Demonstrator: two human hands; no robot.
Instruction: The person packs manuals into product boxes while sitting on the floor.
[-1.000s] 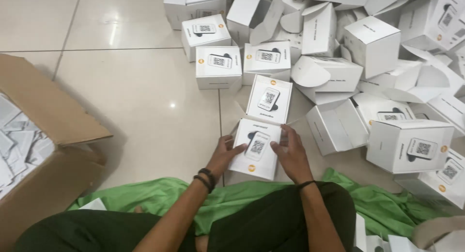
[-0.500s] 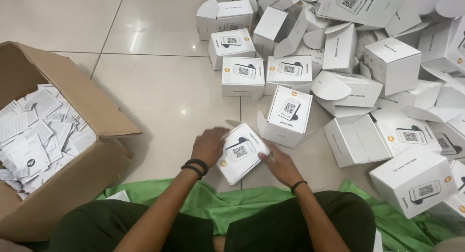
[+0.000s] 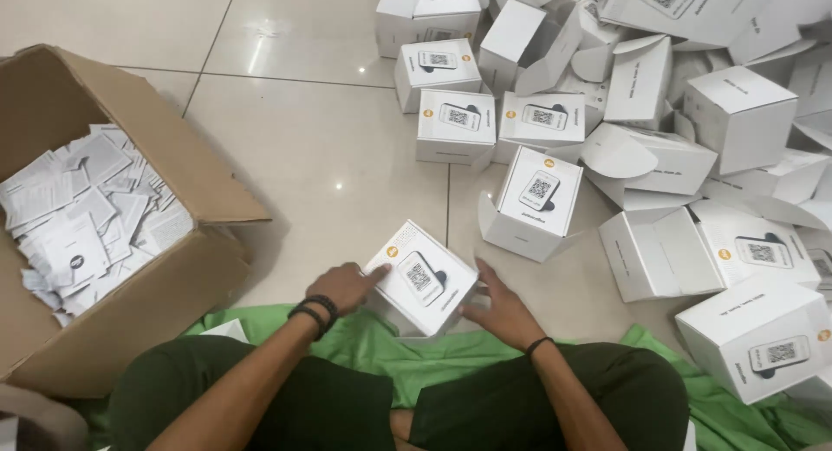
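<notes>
Since the earlier frames, the small white carton (image 3: 422, 280) has been turned askew and drawn closer to the lap, and the view has swung left, so more of the cardboard box (image 3: 173, 278) is seen. Well to the left of the fingers, that brown box stands open on the tiled floor (image 3: 321, 156), filled with folded white paper leaflets (image 3: 82, 213). The left hand (image 3: 344, 286), with dark bands at the wrist, is pressed against the carton's left side, its fingers (image 3: 374, 273) extended along the top corner. The carton, printed with a device picture and an orange dot, is held tilted between both hands, just above the green cloth (image 3: 381, 356). The right hand (image 3: 503, 311) is spread open against the carton's right side. Beyond and to the right of the fingers, a heap of similar white cartons (image 3: 693, 148) is piled, several with flaps open.
</notes>
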